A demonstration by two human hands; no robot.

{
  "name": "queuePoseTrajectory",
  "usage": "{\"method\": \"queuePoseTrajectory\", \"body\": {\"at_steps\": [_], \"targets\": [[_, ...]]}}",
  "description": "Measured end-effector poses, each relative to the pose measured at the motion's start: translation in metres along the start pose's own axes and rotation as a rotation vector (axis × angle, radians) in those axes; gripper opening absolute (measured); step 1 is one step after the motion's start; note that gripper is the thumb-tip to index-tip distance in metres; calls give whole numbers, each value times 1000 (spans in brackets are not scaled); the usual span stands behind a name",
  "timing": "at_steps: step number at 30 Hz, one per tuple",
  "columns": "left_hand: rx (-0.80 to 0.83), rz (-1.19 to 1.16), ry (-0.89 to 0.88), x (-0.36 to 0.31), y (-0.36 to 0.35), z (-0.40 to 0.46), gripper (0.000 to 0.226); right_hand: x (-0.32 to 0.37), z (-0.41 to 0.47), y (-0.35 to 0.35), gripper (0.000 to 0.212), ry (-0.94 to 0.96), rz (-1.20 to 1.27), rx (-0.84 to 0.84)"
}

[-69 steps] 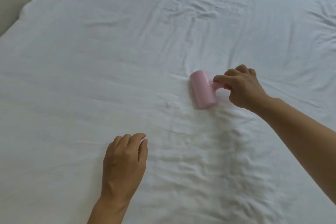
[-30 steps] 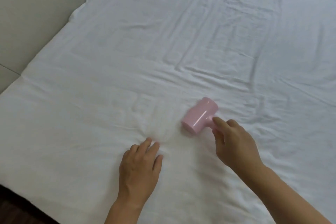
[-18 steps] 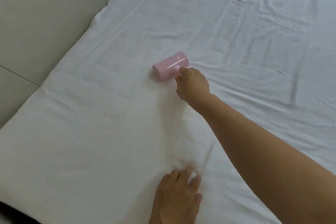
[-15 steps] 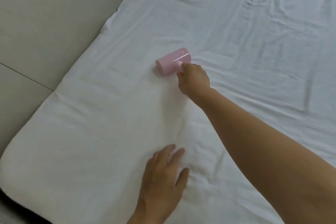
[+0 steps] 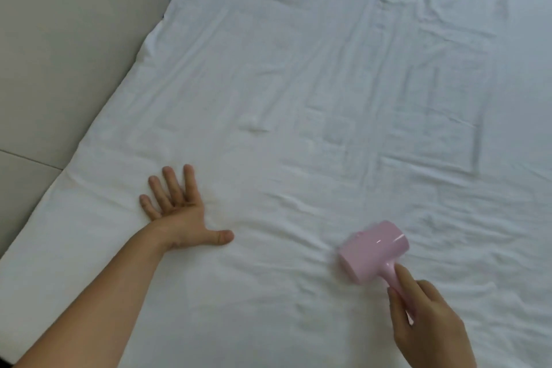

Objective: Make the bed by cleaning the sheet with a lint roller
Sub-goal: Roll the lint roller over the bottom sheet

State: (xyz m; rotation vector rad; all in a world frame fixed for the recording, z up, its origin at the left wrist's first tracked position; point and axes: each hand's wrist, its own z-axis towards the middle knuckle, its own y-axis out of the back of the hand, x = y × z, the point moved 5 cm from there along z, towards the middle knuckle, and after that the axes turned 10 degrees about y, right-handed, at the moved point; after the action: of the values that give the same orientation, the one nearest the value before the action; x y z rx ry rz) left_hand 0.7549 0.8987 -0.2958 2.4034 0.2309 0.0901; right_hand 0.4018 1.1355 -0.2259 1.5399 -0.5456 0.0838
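The right hand (image 5: 430, 320), its grip round the lint roller (image 5: 373, 251), has drawn back nearer; left hand (image 5: 179, 206) now splayed flat.

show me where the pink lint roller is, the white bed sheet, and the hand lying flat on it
Pink plastic lint roller (image 5: 373, 251), head view, on its drum.
White wrinkled bed sheet (image 5: 298, 75), head view, on bare fabric.
Left hand (image 5: 179, 212), head view, on its back.

Soft, even daylight falls across the white sheet (image 5: 298, 84), casting faint shadows. The pink lint roller (image 5: 373, 251) shows slight motion blur and a small glare.
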Motion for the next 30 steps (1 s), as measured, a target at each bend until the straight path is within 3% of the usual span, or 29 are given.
{"method": "queuePoseTrajectory", "body": {"at_steps": [3,7,13,17,20,24,30], "targets": [[66,20,39,-5,3,-3,172,-9,-12,-2,43,-23,45,-27],[131,37,54,-8,2,-2,173,21,60,-16,44,68,37,30],[150,20,15,-4,-2,6,173,155,211,-60,26,388,-9,79],[177,33,-13,-2,-5,12,172,240,289,-88,37,413,-9,143],[192,26,-33,0,-7,15,171,276,313,-106,33,399,12,174],[215,24,-31,-1,-7,17,171,273,299,-103,34,387,34,140],[256,21,-56,3,-7,19,170,188,216,-54,24,303,-65,98]]}}
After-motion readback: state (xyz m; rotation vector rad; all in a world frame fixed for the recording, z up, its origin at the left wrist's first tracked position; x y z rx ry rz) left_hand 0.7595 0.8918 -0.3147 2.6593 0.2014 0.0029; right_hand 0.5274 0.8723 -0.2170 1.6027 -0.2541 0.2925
